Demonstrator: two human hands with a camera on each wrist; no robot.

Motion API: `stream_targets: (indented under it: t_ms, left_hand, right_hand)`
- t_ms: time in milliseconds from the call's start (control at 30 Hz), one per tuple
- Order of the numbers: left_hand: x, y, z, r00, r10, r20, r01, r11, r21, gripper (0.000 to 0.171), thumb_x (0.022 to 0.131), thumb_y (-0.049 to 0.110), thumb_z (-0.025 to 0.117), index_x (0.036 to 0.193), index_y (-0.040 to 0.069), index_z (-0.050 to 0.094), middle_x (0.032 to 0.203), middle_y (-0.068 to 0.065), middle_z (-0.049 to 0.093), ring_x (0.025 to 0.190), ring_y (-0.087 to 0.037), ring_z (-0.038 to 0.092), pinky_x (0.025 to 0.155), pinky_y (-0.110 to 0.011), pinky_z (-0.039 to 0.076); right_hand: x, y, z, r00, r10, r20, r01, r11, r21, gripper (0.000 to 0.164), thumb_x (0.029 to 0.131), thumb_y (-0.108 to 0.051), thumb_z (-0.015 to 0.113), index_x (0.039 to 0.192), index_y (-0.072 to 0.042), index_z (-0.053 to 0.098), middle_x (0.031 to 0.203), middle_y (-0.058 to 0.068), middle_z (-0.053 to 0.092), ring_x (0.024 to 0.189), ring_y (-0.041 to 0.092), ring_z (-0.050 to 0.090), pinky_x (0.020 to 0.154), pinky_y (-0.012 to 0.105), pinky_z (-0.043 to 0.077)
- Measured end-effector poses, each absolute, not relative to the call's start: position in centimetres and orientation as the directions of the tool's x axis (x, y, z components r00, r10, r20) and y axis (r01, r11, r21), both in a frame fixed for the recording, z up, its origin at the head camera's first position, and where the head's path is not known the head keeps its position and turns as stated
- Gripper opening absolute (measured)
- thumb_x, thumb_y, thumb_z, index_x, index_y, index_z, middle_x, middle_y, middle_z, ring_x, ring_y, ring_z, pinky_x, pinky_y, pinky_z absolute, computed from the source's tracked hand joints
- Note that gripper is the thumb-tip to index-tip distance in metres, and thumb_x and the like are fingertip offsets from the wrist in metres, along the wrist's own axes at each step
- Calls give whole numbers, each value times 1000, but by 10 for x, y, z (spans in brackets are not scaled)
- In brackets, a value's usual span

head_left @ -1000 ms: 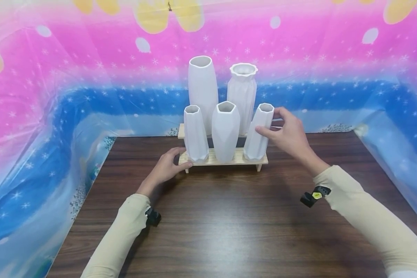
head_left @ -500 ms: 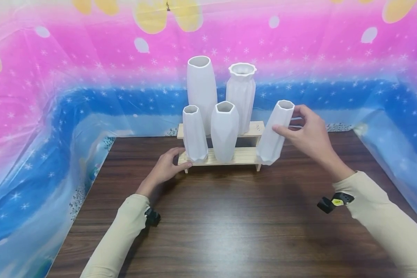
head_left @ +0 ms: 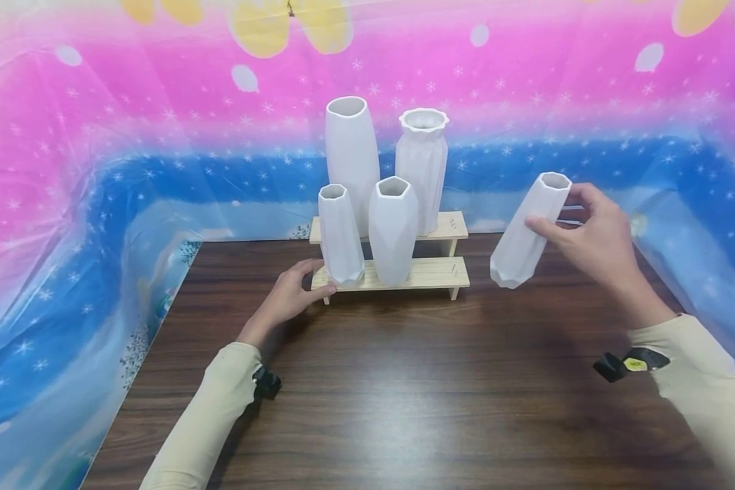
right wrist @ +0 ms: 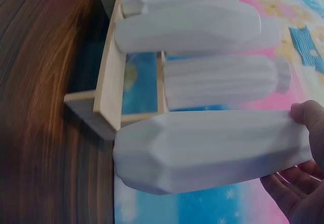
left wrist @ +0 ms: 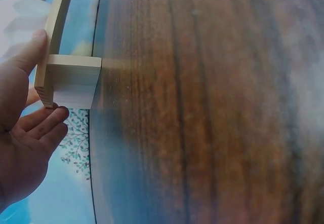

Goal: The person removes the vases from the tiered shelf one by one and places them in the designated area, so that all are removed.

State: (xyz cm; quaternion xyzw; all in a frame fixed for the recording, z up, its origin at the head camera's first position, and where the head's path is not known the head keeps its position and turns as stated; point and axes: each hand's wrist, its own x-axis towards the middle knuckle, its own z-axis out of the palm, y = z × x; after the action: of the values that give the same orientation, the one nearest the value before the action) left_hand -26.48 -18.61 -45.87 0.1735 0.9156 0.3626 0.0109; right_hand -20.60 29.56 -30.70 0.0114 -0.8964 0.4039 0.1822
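A slim white faceted vase is held by my right hand, thumb on the near side and fingers behind its neck. It tilts with its base to the left, right of the two-tier wooden stand. In the right wrist view the same vase lies across the lower half. My left hand grips the left end of the stand's lower shelf, thumb on top. The left wrist view has the left hand at that shelf end, fingers under it.
On the lower shelf stand a slim white vase and a five-sided white vase. Behind them, a tall smooth vase and a scalloped-rim vase occupy the upper shelf. A patterned cloth hangs behind the dark wooden table.
My right hand has lifted the slim vase off the right end of the lower shelf and carried it to the right, tilting it more. The left hand keeps its place on the stand.
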Motion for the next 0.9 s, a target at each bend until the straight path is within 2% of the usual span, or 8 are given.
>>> stream_targets:
  t_ms: [133,200,300,400,500,733,767,900]
  left_hand:
    - [-264,-187,-459,-940,325,109,311,679,665,67,94,45,74,147,10,54,153,-14,50,143,-35,44,113,-59,39]
    - [-264,-187,-459,-939,325,109,312,679,665,67,94,45,74,147,10,54,153,-14,50,143,-35,44,113,-59,39]
    - [-264,-186,-459,-939,326,110,314,679,664,67,94,46,74,147,10,54,153,-14,51,143,-35,44,114,-59,39]
    - [-265,-186,-459,-939,325,109,312,681,662,67,94,46,74,147,10,54,153,-13,50,144,-35,44,114,-59,38]
    - [-265,-186,-459,-940,323,108,310,684,660,67,94,46,74,148,10,54,154,-14,50,144,-35,43,114,-60,38]
    - [-265,-186,-458,-944,315,95,296,687,664,69,94,45,74,148,9,53,155,-15,48,144,-36,43,114,-59,38]
    - [-264,-186,-457,-945,313,92,292,688,665,69,93,45,74,148,9,53,155,-15,48,145,-36,42,114,-59,38]
    - [-264,-185,-456,-947,311,84,286,691,664,69,94,46,74,149,9,53,156,-16,47,145,-36,42,114,-59,38]
  right_hand:
    - [-205,310,-311,-939,144,311,-135,678,-722,72,85,-41,84,136,-1,55,127,20,63,114,42,66,63,9,53]
    - [-204,316,-313,-941,152,301,-120,685,-719,72,85,-42,84,137,-1,55,128,20,62,113,39,67,63,9,53]
    - [-203,327,-315,-942,160,295,-104,697,-709,74,85,-42,84,139,-2,55,129,22,63,104,20,70,63,9,53]
    - [-203,337,-318,-940,172,295,-90,709,-699,74,85,-43,84,140,-3,55,131,23,63,91,-5,62,62,8,52]
    - [-203,346,-320,-934,189,303,-75,726,-684,74,85,-43,84,142,-4,55,132,24,63,84,-15,54,61,7,49]
    - [-203,363,-321,-923,222,314,-49,741,-670,76,86,-43,83,144,-3,55,134,25,62,87,-11,57,61,4,48]
    - [-204,365,-322,-923,226,311,-45,740,-672,76,86,-43,83,144,-3,54,134,26,62,91,-6,62,61,4,48]
    - [-207,374,-323,-924,251,290,-18,728,-685,78,87,-44,82,146,-3,52,136,27,60,96,-2,65,62,5,50]
